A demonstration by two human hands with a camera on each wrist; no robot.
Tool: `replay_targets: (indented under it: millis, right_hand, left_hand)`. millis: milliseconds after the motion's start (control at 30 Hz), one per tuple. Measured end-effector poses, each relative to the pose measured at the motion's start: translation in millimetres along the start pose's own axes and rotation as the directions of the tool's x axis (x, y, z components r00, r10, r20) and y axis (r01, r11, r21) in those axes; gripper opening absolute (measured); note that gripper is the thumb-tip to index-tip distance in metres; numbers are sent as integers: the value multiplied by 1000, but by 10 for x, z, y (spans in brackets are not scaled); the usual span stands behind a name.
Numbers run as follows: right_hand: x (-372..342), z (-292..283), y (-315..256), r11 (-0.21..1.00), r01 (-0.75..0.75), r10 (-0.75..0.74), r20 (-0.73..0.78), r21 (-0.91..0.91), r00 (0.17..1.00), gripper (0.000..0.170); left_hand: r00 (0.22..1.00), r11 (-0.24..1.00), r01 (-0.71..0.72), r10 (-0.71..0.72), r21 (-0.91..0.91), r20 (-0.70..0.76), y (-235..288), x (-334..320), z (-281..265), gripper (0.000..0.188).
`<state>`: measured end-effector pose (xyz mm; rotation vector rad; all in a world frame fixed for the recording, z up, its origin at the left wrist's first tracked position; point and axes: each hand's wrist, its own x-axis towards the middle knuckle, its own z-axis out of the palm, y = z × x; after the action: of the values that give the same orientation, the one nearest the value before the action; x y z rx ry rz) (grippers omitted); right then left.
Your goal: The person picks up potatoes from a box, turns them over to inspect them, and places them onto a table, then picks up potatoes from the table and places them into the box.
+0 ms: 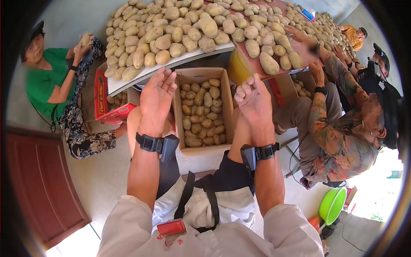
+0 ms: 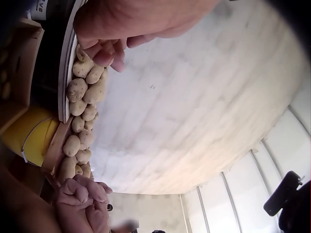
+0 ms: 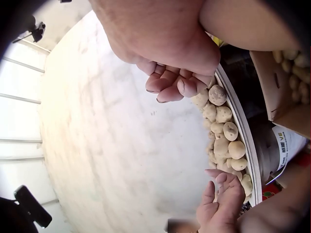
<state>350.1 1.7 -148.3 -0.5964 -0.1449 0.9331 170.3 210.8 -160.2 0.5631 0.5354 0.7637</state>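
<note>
Both hands are raised in front of the body, palms turned upward and holding nothing. My left hand [image 1: 158, 96] is over the left rim of a cardboard box [image 1: 204, 150], its fingers slightly bent. My right hand [image 1: 255, 103] hovers to the right of that box with fingers loosely curled. Many potatoes [image 1: 201, 112] lie inside the box, which sits on the floor between the knees. Beyond the hands, a large heap of potatoes [image 1: 171, 36] covers the tabletop [image 1: 124, 87]. In the right wrist view, the right hand [image 3: 165, 53] has its fingers bent toward the palm.
A person in green [image 1: 53, 75] at left holds a potato. Another person in a patterned shirt [image 1: 338, 141] sits close on the right, reaching to the table. A yellow bucket [image 1: 240, 66] stands under the table; a red apple carton [image 1: 111, 107] is at left, a green basin [image 1: 332, 205] behind right.
</note>
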Motion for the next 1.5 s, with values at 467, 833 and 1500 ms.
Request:
replay_targets:
  millis: [467,833,1500]
  right_hand:
    - [38,84,47,1000,-8,8,-50,7,999,31]
    - [17,85,17,998,-64,65,-23,28,998,32]
    - [22,99,45,997,-71,71,-22,10,997,32]
  left_hand:
    - [989,993,114,-114,10,97,-168,126,-115,42]
    - [994,994,96,-99,55,55,-154,80,38,33]
    - [992,994,98,-102,51,72,-178,98,2,39]
